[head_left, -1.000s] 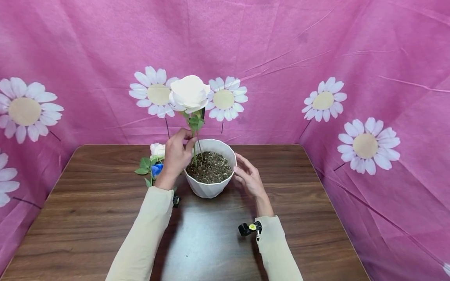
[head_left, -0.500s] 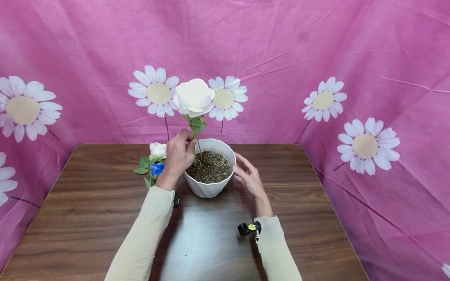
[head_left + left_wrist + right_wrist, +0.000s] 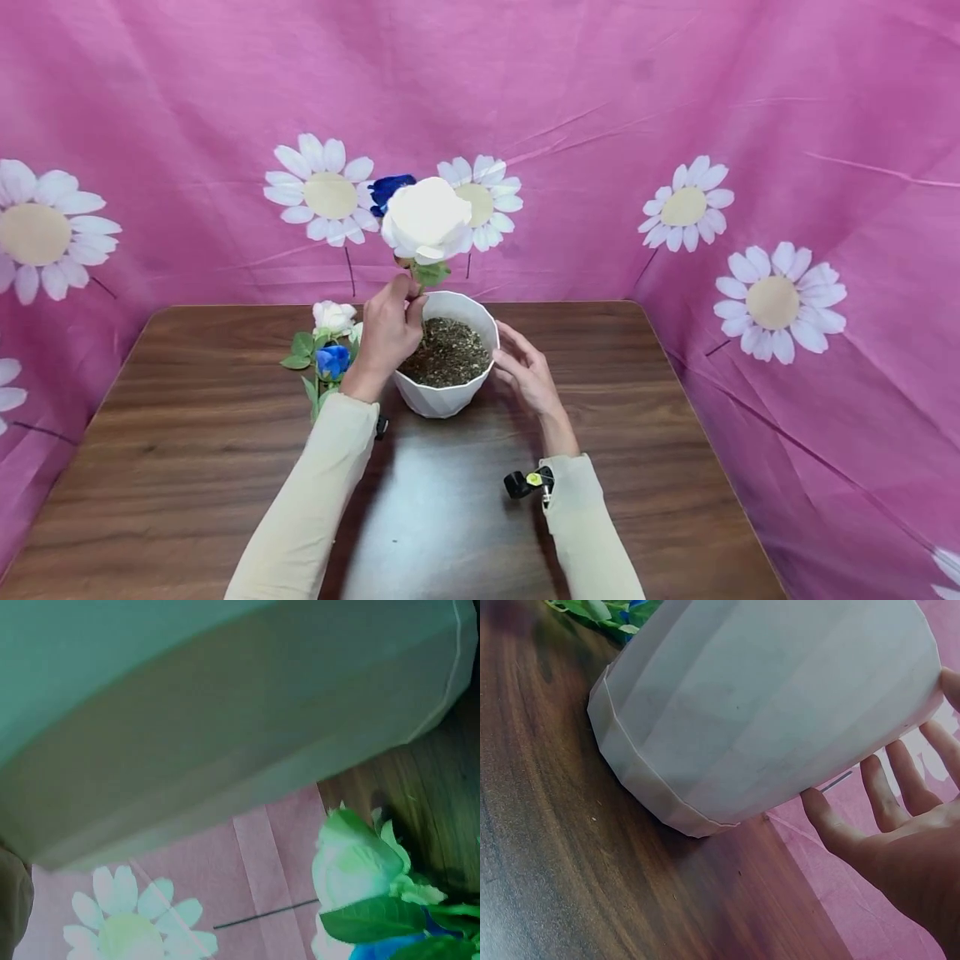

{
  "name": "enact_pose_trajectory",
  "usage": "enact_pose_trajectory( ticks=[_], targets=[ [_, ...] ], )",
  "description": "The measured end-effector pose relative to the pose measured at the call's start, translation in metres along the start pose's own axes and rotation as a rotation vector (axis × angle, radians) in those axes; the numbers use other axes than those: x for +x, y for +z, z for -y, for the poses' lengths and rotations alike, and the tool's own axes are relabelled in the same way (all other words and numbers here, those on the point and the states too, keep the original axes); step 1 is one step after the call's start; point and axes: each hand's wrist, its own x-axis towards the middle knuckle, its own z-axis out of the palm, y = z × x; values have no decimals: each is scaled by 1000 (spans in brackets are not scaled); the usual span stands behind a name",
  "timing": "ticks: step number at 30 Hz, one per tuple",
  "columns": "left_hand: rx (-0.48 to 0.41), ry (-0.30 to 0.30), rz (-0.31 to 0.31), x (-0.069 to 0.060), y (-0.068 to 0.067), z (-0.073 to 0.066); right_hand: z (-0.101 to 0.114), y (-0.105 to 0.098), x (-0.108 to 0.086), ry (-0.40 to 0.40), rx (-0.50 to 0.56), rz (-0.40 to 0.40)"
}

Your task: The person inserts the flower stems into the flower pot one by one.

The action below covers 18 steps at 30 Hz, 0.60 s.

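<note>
A large white rose (image 3: 427, 219) stands upright above the left side of a white faceted flowerpot (image 3: 442, 402) filled with dark soil (image 3: 448, 354). My left hand (image 3: 387, 333) pinches the rose's stem just under its green leaves; the hand hides the stem's lower end. Just behind the white bloom shows a dark blue rose (image 3: 388, 192), its stem hidden. My right hand (image 3: 527, 371) rests its fingertips on the pot's right side. In the right wrist view, the fingers (image 3: 881, 795) are spread and touch the pot wall (image 3: 765, 712).
Left of the pot, a white rose (image 3: 333, 317) and a blue rose (image 3: 332, 361) with green leaves lie on the wooden table (image 3: 187, 450). A pink cloth (image 3: 585, 108) printed with daisies hangs round the table's back and sides.
The white rose and my left hand have moved slightly right, and the bloom is lower. The dark blue rose behind has come into sight. My right hand has stayed at the pot.
</note>
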Motion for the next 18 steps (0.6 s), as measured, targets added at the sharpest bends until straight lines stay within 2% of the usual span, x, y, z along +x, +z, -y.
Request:
enact_pose_trajectory(
  ticks=[2, 5, 9, 14, 18],
  targets=[
    [12, 15, 6, 0, 1, -1, 17, 16, -4, 43, 27, -32],
    [20, 18, 19, -1, 2, -2, 26, 27, -4, 75, 37, -58],
    [26, -6, 14, -2, -1, 1, 24, 26, -5, 65, 32, -62],
    [13, -51, -39, -2, -10, 7, 21, 21, -6, 5, 44, -31],
    [-28, -125, -47, -2, -16, 9, 15, 13, -6, -33, 54, -7]
  ],
)
